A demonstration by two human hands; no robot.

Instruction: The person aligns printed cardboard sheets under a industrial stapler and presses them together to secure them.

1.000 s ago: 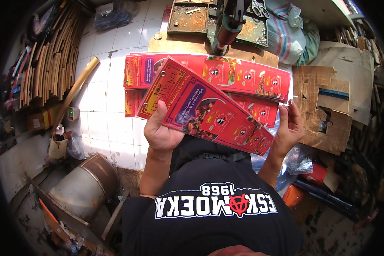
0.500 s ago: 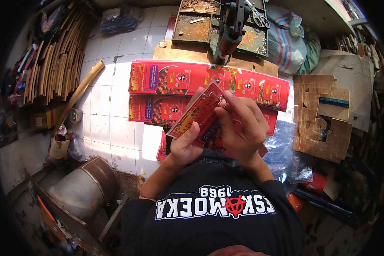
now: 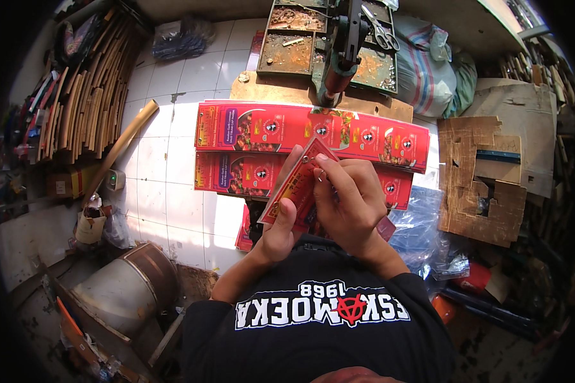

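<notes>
My left hand [image 3: 278, 240] holds a red printed sign strip [image 3: 294, 186] at a slant, thumb on its face and fingers behind. Metal eyelets sit near the strip's end. At its upper corner, my right hand [image 3: 352, 205] pinches a small shiny metal ring [image 3: 321, 173] between thumb and forefinger. Whether the ring passes through an eyelet is hard to make out. Just beyond my hands lie a stack of long red strips [image 3: 287, 132] and, nearer me, a second red stack [image 3: 218, 181], partly covered by my hands.
A hand press [image 3: 340, 75] stands behind the stacks on a wooden board [image 3: 268, 91]. Beside it are a tray of small metal parts [image 3: 287, 51] and scissors [image 3: 382, 33]. Cardboard [image 3: 460, 191] and clear plastic [image 3: 415, 223] lie right; a bamboo pole [image 3: 124, 140] leans left.
The held strip has turned steeper, its upper corner lower in view. My right hand has moved slightly down and left with the ring. My left hand keeps its hold.
</notes>
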